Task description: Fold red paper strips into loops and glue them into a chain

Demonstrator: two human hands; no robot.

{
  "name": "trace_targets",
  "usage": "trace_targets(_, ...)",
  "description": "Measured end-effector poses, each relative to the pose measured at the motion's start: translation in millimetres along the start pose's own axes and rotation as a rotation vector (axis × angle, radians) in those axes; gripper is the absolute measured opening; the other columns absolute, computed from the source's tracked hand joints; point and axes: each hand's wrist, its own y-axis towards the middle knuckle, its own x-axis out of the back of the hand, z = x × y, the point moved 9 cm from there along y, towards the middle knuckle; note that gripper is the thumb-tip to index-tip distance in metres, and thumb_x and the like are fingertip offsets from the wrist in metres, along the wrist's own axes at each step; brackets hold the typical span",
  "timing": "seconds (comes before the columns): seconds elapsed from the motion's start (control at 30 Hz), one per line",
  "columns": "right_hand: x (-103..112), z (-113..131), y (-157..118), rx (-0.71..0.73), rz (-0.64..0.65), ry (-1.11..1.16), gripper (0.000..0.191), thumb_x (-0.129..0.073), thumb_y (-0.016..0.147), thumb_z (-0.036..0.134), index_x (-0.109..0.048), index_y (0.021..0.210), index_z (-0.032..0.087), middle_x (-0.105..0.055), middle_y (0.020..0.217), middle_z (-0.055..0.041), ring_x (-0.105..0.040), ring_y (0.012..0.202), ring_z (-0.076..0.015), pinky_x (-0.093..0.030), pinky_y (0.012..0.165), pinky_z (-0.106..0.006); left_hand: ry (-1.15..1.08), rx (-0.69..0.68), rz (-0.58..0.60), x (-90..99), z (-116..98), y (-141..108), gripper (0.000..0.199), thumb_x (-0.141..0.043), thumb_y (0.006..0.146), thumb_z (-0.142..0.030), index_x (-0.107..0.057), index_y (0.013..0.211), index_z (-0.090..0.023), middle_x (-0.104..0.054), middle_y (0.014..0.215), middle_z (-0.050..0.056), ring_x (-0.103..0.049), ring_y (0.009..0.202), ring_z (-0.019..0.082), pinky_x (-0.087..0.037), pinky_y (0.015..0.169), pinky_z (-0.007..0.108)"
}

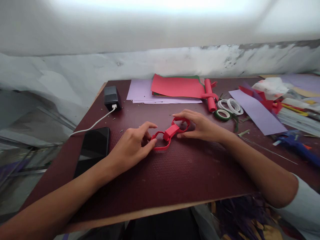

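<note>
Bow [171,132] of red strip, two loops and middle band [172,130], at centre of frame on counter [160,180]; likely light, springy, easily creased; we judge middle band best hold, loops crushable; long axis slants lower left to upper right, loop at either end; left hand [132,141] half open, thumb at lower-left loop [162,148]; right hand [201,126] half open, straddling upper-right loop [184,119]; actual grip, we cannot tell.

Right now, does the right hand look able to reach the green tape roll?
Probably yes: the green tape roll lies close beside the right hand, with only tabletop showing between them, though that hand would likely have to leave the red loops first.
</note>
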Motion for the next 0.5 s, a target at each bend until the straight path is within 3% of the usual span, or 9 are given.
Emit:
trace_targets(0.07,-3.9,-3.4,0.0,-0.026,0.035,0.004,0.062,-0.081,0.090,0.047,-0.061,0.145,0.026,-0.068,0.131,-0.0121,-0.064,0.120,-0.0316,-0.050,0.103,-0.054,0.070,-0.129,0.075,-7.6,-10.4,-2.5,0.036,-0.061,0.102,-0.026,-0.060,0.138,-0.023,-0.074,0.089,-0.001,-0.066,0.072,0.016,-0.048,0.068,0.029)
trace_targets(0.2,-4.2,-4.9,0.0,-0.033,0.038,-0.009,0.060,-0.080,0.091,0.047,-0.062,0.143,0.026,-0.067,0.130,-0.0123,-0.062,0.121,-0.0323,-0.048,0.106,-0.056,0.204,-0.316,0.192,-18.5,-23.8,-9.1,0.023,-0.059,0.107,-0.035,-0.069,0.122,-0.020,-0.072,0.105,0.006,-0.067,0.095,0.022,-0.051,0.082,0.034)
trace_targets(0.33,-4.0,-2.8,-0.3,-0.007,0.036,-0.010,0.059,-0.079,0.092,0.046,-0.061,0.144,0.024,-0.066,0.132,-0.0122,-0.061,0.121,-0.0315,-0.047,0.107,-0.055,0.302,-0.404,0.237,-23.3,-28.4,-11.8,0.030,-0.061,0.106,-0.036,-0.068,0.131,-0.020,-0.068,0.112,0.008,-0.063,0.100,0.024,-0.052,0.086,0.037)
trace_targets(0.5,-5.1,0.5,0.0,0.014,0.037,-0.024,0.058,-0.078,0.092,0.046,-0.061,0.143,0.024,-0.067,0.130,-0.0118,-0.061,0.119,-0.0311,-0.046,0.106,-0.054,0.436,-0.469,0.260,-31.3,-30.0,-12.8,0.030,-0.047,0.111,-0.028,-0.072,0.119,-0.015,-0.067,0.110,0.011,-0.061,0.098,0.026,-0.053,0.089,0.042)
